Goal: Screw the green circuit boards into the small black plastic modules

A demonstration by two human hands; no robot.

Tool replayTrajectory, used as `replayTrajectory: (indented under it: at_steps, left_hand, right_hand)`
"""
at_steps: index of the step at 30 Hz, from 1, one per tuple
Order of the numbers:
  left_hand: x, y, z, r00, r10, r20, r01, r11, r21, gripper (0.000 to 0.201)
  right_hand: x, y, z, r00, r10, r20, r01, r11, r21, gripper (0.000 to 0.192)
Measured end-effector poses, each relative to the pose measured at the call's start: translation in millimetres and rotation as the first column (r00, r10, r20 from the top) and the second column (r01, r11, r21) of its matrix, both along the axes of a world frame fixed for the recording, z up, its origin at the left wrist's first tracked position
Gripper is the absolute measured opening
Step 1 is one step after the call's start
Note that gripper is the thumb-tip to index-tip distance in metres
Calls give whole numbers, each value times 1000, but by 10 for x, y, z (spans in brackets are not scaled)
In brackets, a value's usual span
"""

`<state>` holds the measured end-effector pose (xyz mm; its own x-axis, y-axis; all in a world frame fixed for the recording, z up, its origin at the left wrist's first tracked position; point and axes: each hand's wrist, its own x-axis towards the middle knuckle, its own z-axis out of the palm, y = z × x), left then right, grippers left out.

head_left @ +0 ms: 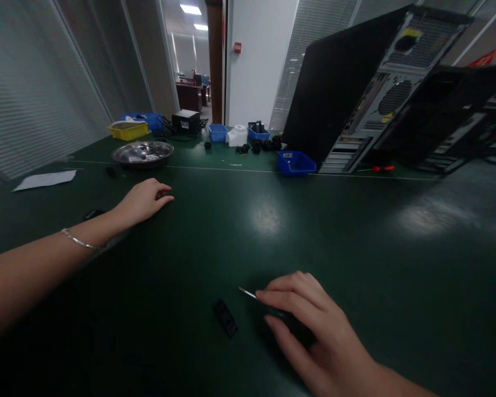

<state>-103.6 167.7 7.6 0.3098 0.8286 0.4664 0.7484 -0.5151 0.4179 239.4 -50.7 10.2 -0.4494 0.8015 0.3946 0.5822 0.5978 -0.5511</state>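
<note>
Right hand (314, 331) fingers grasp a screwdriver (248, 293); keep its tip low toward the small black part (225, 317) beside. Left hand (143, 201) rests loosely curled on the desk (355, 248).

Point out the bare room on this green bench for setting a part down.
Free: the wide stretch right of the right hand, up to the computer tower; also the middle between the left hand and right hand. Crowded: the far edge, with metal bowl, blue bins and black parts. A small black part lies by the right hand.
</note>
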Motion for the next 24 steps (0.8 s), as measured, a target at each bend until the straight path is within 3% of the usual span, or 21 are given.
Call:
replayTrajectory:
  at_steps: [6,9,12,14,16,18,20,22,24]
  left_hand:
    - [53,-8,84,995,-10,104,27,987,-156,29]
    - [228,-264,183,985,-11,172,60,957,-283,14]
    - [503,-715,259,965,-37,261,152,887,-437,14]
    - [685,-1049,289,944,-65,322,239,808,-538,17]
    - [832,-1336,302,857,-16,514,404,640,-654,15]
    - [934,-1538,305,786,-4,618,528,526,-667,13]
    - [1000,-1659,306,759,-12,651,576,480,-662,12]
    - [1042,-1732,310,777,-78,625,562,534,-632,9]
    - [1064,-1797,311,813,-240,530,531,681,-505,5]
  right_hand:
    - [-4,-21,-3,998,-27,-49,23,997,-71,29]
    - [-11,7,17,997,-58,-45,53,992,-111,26]
    - [-17,42,29,996,-89,-15,87,987,-136,26]
    - [-16,55,30,994,-109,10,109,987,-117,28]
    - [-9,53,29,992,-123,22,124,989,-76,30]
    - [-1,35,31,992,-125,-11,125,992,-25,29]
    - [2,6,37,991,-90,-97,90,996,-1,27]
    - [-8,-30,48,979,-21,-204,15,999,-31,26]
    - [-32,-65,62,954,31,-298,-61,994,-94,25]
